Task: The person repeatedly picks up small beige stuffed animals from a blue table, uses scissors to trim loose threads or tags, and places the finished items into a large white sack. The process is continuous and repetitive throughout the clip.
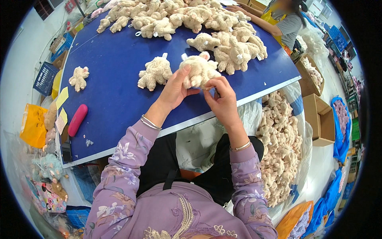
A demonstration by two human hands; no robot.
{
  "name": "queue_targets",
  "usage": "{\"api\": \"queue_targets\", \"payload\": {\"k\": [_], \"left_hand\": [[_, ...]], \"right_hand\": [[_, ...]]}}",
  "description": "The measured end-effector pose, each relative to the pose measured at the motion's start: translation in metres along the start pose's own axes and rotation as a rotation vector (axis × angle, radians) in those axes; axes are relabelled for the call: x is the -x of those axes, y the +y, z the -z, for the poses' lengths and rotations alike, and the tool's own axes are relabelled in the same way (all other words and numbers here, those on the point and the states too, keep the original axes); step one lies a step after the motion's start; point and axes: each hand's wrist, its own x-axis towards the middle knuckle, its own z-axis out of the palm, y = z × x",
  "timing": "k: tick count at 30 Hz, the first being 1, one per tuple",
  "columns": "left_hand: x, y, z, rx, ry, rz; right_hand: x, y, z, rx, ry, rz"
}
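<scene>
A cream plush toy [195, 67] with pink ears and a white tag hangs just over the near part of the blue table [115, 99]. My left hand [177, 85] grips it from the left side, thumb across the plush. At its lower right edge, the fingers of my right hand [221, 95] are pinched together; whatever they hold is too small to make out. Left of my left hand, another cream plush toy [155, 72] lies on the table with its tag up. A smaller plush [79, 78] rests alone near the table's left edge.
A heap of cream plush toys [195, 18] covers the far side. A pink case [77, 120] lies at the left edge. Right of my legs stands a big bag of plush [280, 147], with a cardboard box [319, 119] beyond. A co-worker [280, 24] works at the far right.
</scene>
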Motion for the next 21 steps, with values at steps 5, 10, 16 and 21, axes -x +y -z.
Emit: {"api": "queue_targets", "payload": {"k": [5, 10, 16, 21], "left_hand": [[-0.003, -0.004, 0.017, -0.104, 0.14, 0.071], [-0.002, -0.005, 0.006, -0.162, 0.16, 0.018], [-0.003, -0.003, 0.005, -0.161, 0.26, -0.1], [-0.008, 0.004, 0.01, -0.128, 0.274, -0.194]], "right_hand": [[0.004, -0.009, -0.006, 0.01, -0.014, -0.093], [0.006, -0.007, -0.01, 0.074, 0.009, -0.172], [0.008, -0.01, -0.017, 0.142, 0.02, -0.097], [0.011, -0.017, -0.024, 0.123, 0.007, 0.023]]}}
